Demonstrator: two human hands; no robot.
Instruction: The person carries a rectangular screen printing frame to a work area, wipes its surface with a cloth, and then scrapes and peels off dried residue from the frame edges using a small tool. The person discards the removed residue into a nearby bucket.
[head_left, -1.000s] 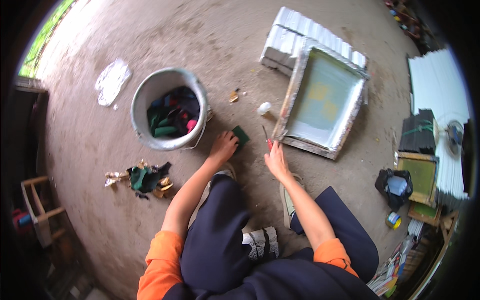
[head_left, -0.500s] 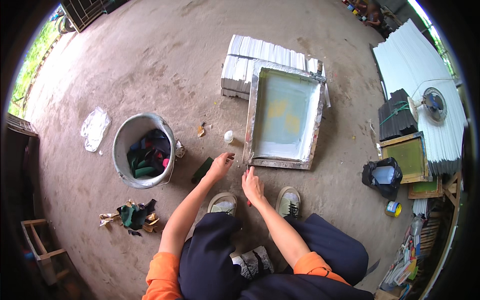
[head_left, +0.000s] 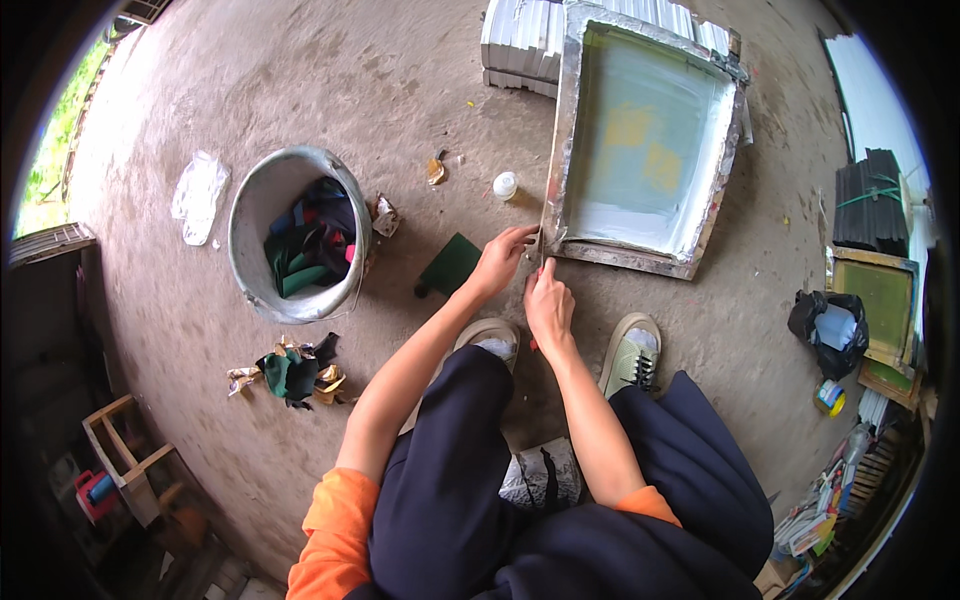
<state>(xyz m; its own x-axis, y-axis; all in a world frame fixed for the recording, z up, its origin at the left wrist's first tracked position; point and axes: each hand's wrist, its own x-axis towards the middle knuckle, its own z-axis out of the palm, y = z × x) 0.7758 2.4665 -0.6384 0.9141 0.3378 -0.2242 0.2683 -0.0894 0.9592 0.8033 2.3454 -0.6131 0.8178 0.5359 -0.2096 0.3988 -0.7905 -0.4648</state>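
Slim red-handled tool [head_left: 533,345], gripped, blade [head_left: 541,247] pointing forward

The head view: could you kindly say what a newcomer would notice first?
The pale screen, upper right of centre, probably stands out first. Next come the bucket of dark cloth, left of centre, and the left hand and right hand, close together near the screen's lower-left corner.

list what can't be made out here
- Head view: the middle of the red-handled tool, covered by the right hand.
- Head view: whether the left hand touches its tip; too small to tell.
- Head view: the bottom of the bucket, under dark scraps.
- Head view: the far edge of the white stack, cut off by the top border.
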